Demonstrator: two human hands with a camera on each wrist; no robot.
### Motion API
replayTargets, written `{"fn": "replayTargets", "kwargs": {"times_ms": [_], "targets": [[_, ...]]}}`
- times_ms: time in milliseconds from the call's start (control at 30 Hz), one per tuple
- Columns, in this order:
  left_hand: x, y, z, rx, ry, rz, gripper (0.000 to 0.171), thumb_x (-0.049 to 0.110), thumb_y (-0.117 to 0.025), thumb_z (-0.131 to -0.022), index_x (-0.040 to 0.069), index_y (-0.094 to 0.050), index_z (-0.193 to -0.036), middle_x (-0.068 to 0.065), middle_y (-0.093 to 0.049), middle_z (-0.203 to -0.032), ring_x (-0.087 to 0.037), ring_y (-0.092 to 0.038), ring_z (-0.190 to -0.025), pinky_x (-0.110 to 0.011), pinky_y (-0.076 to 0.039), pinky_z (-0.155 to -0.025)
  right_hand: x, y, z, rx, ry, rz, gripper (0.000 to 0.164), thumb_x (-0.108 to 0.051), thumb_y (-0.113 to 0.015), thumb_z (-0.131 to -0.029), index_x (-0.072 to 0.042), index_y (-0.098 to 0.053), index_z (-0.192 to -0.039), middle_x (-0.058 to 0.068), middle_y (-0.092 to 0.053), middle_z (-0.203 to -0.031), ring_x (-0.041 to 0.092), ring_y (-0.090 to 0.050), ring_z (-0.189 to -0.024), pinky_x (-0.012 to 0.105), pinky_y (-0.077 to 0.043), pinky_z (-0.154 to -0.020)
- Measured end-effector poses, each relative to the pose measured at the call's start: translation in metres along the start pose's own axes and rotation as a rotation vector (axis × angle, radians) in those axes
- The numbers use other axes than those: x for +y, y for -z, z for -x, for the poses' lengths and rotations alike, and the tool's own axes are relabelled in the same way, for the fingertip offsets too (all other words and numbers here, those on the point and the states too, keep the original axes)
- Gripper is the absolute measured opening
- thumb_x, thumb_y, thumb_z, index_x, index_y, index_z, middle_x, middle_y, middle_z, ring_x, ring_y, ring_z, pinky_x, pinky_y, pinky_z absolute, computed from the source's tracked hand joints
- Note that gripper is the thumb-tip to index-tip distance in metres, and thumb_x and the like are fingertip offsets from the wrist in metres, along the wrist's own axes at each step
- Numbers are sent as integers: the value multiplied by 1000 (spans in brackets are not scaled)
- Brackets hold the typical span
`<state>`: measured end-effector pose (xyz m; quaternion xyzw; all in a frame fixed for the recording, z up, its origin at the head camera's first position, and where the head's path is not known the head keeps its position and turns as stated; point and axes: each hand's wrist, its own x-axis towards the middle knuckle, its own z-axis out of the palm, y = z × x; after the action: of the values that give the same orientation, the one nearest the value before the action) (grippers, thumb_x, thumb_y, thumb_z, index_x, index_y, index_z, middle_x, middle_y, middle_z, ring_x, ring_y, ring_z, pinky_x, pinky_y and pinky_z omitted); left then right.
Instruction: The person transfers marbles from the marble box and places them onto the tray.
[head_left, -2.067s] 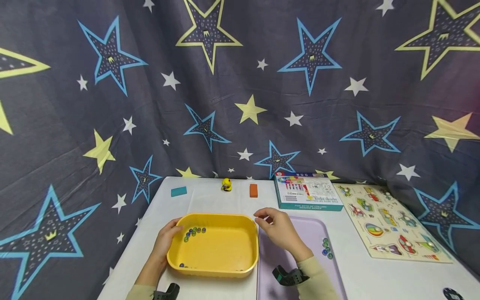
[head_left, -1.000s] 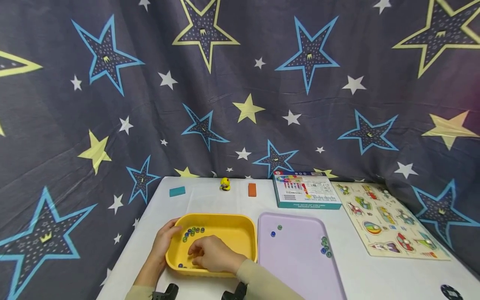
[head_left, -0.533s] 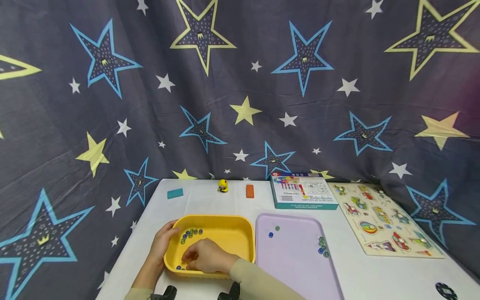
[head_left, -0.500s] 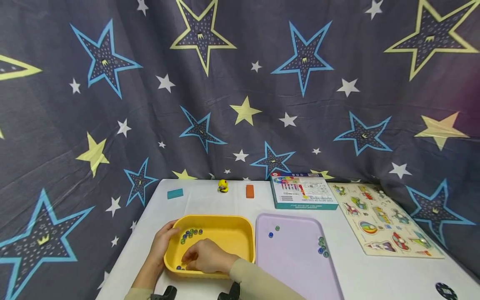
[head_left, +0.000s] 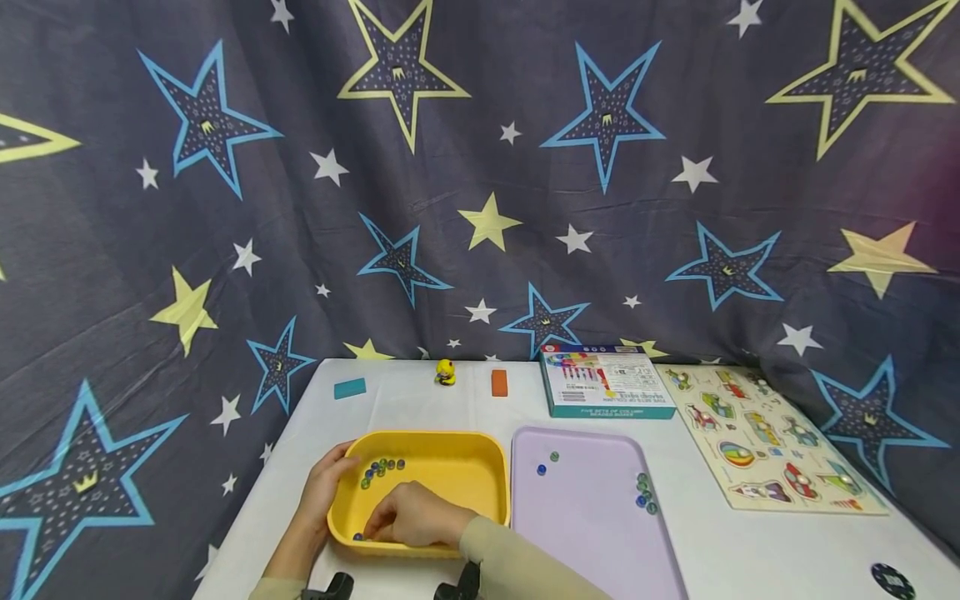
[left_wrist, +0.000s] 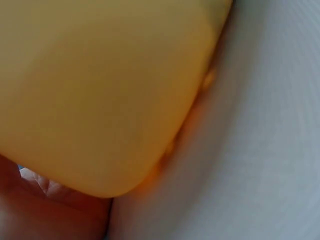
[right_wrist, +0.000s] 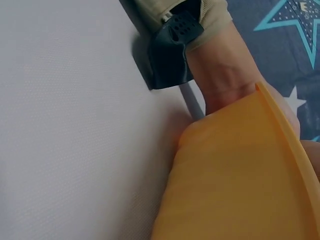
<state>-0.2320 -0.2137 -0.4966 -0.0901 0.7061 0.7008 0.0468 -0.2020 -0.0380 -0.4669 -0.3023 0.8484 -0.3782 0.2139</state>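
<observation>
A yellow plastic tub (head_left: pixel 457 500) stands on the table. My left hand (head_left: pixel 322 492) grips its left side, thumb over the rim. The left wrist view shows part of that hand (left_wrist: pixel 55 210) under the tub wall (left_wrist: pixel 110 100). My right hand (head_left: pixel 416 515) reaches into the tub's front left part, fingers bent down; its fingertips are hidden. Beside them lies a dark blue marble (head_left: pixel 357 537). Several green and blue marbles (head_left: pixel 382 463) sit at the tub's back left. In the right wrist view, the tub (right_wrist: pixel 240 175) hides most of the left hand.
A lilac tray (head_left: pixel 585 525) right of the tub bears a blue marble (head_left: pixel 542 470), a green one (head_left: pixel 554 456) and several at its right edge. Behind are a teal block (head_left: pixel 349 388), toy duck (head_left: pixel 446 372), orange block (head_left: pixel 499 383), boxed set (head_left: pixel 607 387) and picture puzzle board (head_left: pixel 772 450).
My right hand has gone from above the lilac tray into the tub, then edged slightly left toward the marbles at its front. My left hand has stayed on the tub's side.
</observation>
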Motion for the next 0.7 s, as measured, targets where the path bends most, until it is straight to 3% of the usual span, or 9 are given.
{"fn": "replayTargets", "kwargs": {"times_ms": [300,433,600,700], "targets": [[1,2,0,7,-3,-18,39,23,-46,-87,9,-50,-124,-7,-49,-124,-21,-44,-110,-24,-39,-86,-1,3,2,-63,-97,-158,10,-10,-64,-81,-16,-71,-78,-9,-65,-68,4,-52,-61,17,-41,-59],[1,1,-1,13,8,-21,40,23,-46,-86,9,-50,-124,-6,-49,-125,-20,-44,-111,-27,-38,-89,-1,4,2,-35,-98,-128,12,-10,-61,-83,-17,-70,-79,-11,-64,-74,4,-50,-66,18,-39,-64],[0,0,-2,10,12,-25,40,23,-46,-87,10,-50,-124,-6,-48,-126,-20,-44,-113,-33,-35,-96,1,6,3,62,-108,-33,13,-14,-58,-86,-19,-67,-79,-12,-60,-75,4,-48,-69,21,-38,-69],[0,0,-1,8,11,-22,39,23,-45,-87,11,-50,-124,-6,-49,-126,-20,-45,-113,-32,-36,-95,3,8,7,122,-59,32,11,-20,-58,-87,-20,-66,-79,-13,-57,-72,3,-48,-67,20,-39,-67]]}}
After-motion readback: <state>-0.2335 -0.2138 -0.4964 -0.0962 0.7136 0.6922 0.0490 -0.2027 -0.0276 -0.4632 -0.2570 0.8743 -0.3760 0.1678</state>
